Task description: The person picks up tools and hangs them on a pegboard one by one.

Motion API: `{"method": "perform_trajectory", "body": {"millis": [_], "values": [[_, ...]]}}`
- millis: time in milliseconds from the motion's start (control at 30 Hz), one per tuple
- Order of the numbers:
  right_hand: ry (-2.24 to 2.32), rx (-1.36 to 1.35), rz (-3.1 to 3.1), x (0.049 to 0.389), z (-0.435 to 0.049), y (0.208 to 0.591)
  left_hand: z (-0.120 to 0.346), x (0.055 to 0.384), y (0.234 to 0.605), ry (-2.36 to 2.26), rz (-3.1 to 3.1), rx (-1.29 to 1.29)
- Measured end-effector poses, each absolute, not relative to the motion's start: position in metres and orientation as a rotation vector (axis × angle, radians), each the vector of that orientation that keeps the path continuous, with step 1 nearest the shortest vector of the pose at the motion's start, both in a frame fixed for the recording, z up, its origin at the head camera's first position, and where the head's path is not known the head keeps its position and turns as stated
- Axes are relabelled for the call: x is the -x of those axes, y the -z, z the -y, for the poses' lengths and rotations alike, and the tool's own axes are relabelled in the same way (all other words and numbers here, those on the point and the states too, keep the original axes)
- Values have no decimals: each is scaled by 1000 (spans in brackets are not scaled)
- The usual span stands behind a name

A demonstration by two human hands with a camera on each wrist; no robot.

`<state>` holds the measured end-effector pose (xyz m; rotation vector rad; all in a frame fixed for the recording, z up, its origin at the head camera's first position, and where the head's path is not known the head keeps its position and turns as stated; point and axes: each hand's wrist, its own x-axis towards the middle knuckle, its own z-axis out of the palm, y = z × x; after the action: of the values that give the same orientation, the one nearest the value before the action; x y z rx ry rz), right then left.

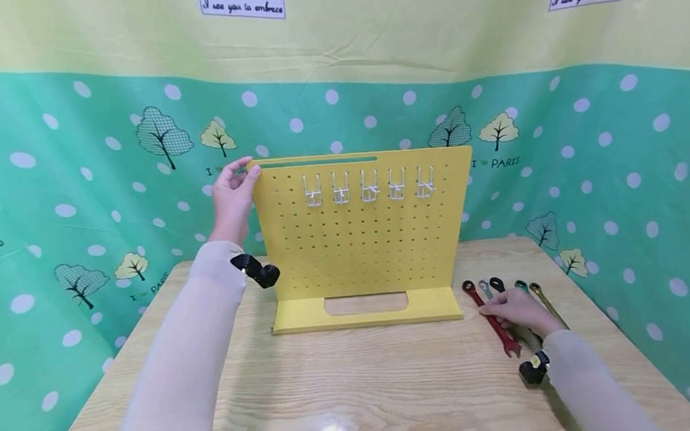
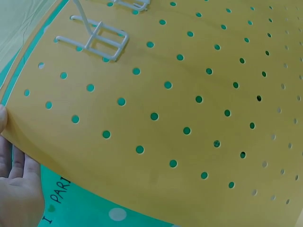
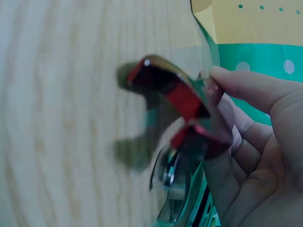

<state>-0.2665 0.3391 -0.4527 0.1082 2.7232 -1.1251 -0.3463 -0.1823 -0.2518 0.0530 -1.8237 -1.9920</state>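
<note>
A yellow metal pegboard [image 1: 459, 189] stands upright on its base, with several white wire hooks [image 1: 370, 193] along its upper part. My left hand [image 1: 234, 199] grips its upper left corner, thumb in front and fingers behind. In the left wrist view, that thumb [image 2: 3, 118] shows at the board's edge. To the right of the board, my right hand [image 1: 523, 310] pinches a red combination wrench [image 1: 497, 330] between thumb and fingers. The right wrist view shows the open end of the red wrench [image 3: 184, 100] close to the camera, angled over the table with its shadow beside it.
Around my right hand lie more wrenches: a silver-blue one [image 1: 484, 289], one with a black ring end [image 1: 497, 284], a teal one [image 1: 522, 286] and a gold one [image 1: 544, 301]. A wooden table [image 1: 355, 380] bears everything. Patterned cloth [image 1: 327, 118] hangs behind and at both sides.
</note>
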Motion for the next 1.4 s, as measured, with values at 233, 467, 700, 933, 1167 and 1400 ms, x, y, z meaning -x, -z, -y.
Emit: {"method": "perform_trajectory", "body": {"millis": [233, 467, 700, 933, 1167, 1400], "values": [[1059, -66, -2789, 262, -334, 450, 180, 346, 254, 1997, 1806, -21], [1019, -34, -2839, 261, -336, 450, 180, 347, 255, 1972, 1816, -7], [1067, -3, -2844, 258, -338, 443, 181, 348, 256, 1968, 1805, 0], [1101, 35, -2853, 255, -331, 434, 181, 348, 256, 1958, 1814, -4], [1098, 110, -2910, 253, -325, 424, 180, 347, 255, 1952, 1821, -2], [1109, 151, -2931, 253, -310, 411, 182, 348, 255, 1987, 1801, -10]]}}
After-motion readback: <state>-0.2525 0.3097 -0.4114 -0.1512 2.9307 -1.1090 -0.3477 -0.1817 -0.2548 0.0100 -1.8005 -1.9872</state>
